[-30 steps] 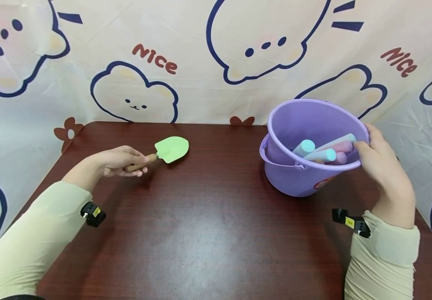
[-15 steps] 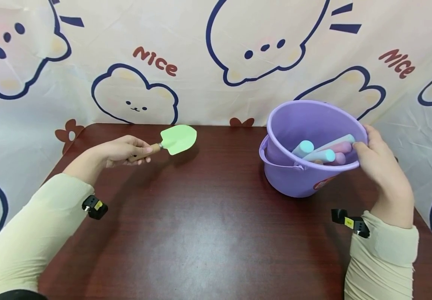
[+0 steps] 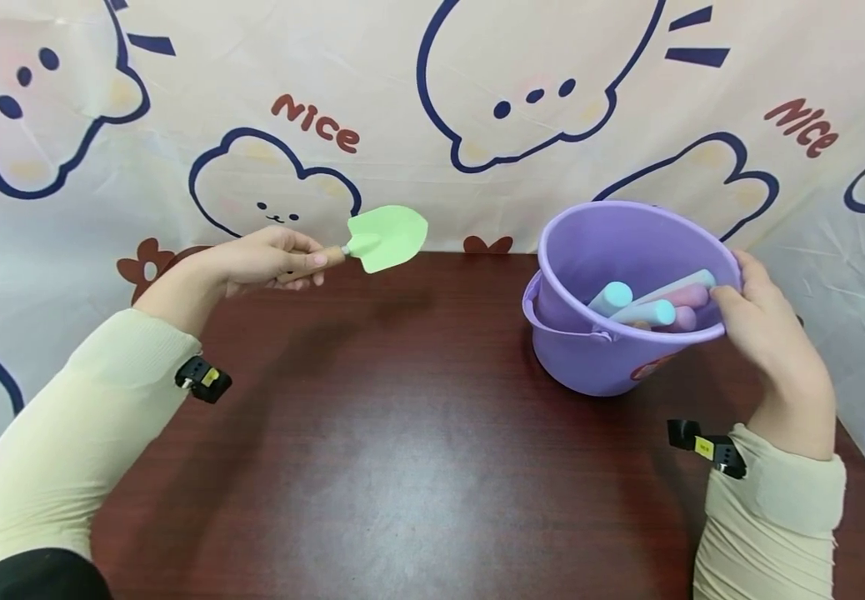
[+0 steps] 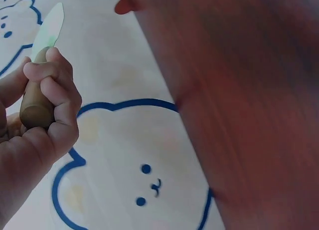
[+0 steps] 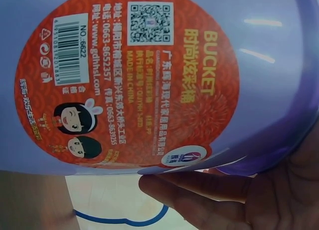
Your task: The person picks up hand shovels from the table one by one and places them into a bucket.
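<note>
In the head view my left hand (image 3: 271, 262) grips the wooden handle of a small trowel (image 3: 387, 239) with a light green blade. The trowel is in the air above the far left of the table, blade pointing right; the left wrist view shows fingers curled round its handle (image 4: 37, 105). At the right, my right hand (image 3: 773, 333) holds the rim of a purple bucket (image 3: 578, 358), thumb toward the inside. The bucket tilts toward me. Inside lie several light blue and pink handles (image 3: 653, 312); their other ends are hidden. A red label (image 5: 124, 80) fills the right wrist view.
The dark brown table (image 3: 402, 467) spreads between both arms. A cream cloth (image 3: 387, 100) with cartoon bears hangs along its back and sides. The bucket's own handle (image 3: 563, 325) hangs down on its left side.
My left hand has lifted the trowel and carried it up, away from me and to the right. The right hand and the bucket have stayed in place.
</note>
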The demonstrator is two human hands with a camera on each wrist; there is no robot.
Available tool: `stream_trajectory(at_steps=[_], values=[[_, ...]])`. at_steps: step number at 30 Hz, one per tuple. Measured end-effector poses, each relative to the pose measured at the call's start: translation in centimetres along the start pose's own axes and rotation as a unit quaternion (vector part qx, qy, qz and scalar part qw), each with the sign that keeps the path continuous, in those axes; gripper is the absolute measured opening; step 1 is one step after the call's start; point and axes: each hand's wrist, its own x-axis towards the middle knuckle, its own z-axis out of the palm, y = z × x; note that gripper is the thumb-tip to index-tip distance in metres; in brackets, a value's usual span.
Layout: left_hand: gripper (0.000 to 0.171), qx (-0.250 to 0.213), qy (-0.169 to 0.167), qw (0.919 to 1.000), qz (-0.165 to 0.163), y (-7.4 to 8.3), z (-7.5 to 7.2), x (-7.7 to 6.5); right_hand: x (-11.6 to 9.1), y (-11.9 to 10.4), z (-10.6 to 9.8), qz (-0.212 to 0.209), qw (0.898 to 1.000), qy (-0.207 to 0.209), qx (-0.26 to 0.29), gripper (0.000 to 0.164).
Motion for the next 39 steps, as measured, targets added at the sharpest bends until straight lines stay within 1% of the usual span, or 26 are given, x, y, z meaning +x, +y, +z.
stream_trajectory(at_steps=[7, 11, 18, 20, 22, 28, 30, 35, 39], values=[[0.03, 0.023, -0.001, 0.9992, 0.032, 2.4, 0.4, 0.7, 0.0, 0.0, 0.3, 0.001, 1.0, -0.007, 0.0, 0.064], [0.029, 0.028, -0.01, 0.998, 0.057, 4.4, 0.5, 1.2, 0.1, 0.0, 0.1, -0.006, 1.0, -0.005, -0.007, 0.064], [0.029, 0.058, -0.026, 0.9931, 0.099, 8.1, 1.0, 2.4, -0.1, -0.1, 0.1, -0.001, 1.0, -0.001, -0.004, 0.063], [0.028, 0.058, -0.032, 0.9917, 0.11, 8.9, 1.3, 2.6, -0.1, -0.2, 0.2, -0.002, 1.0, -0.001, -0.002, 0.063], [0.028, 0.059, -0.037, 0.9898, 0.124, 9.7, 1.5, 2.8, -0.1, -0.2, 0.2, -0.004, 1.0, -0.001, -0.003, 0.063], [0.026, 0.042, -0.039, 0.9851, 0.162, 11.4, 2.6, 3.3, 0.1, -0.4, 0.0, -0.004, 1.0, 0.001, -0.011, 0.063], [0.026, 0.04, -0.041, 0.9838, 0.17, 12.0, 3.0, 3.5, 0.1, -0.3, 0.0, -0.004, 1.0, 0.0, -0.011, 0.063], [0.027, 0.059, -0.048, 0.9793, 0.188, 13.6, 4.0, 3.9, 0.1, 0.0, -0.1, -0.003, 1.0, -0.001, -0.012, 0.064], [0.026, 0.086, -0.067, 0.9741, 0.198, 15.4, 5.1, 4.4, 0.0, 0.2, 0.0, -0.006, 1.0, 0.0, -0.008, 0.064]])
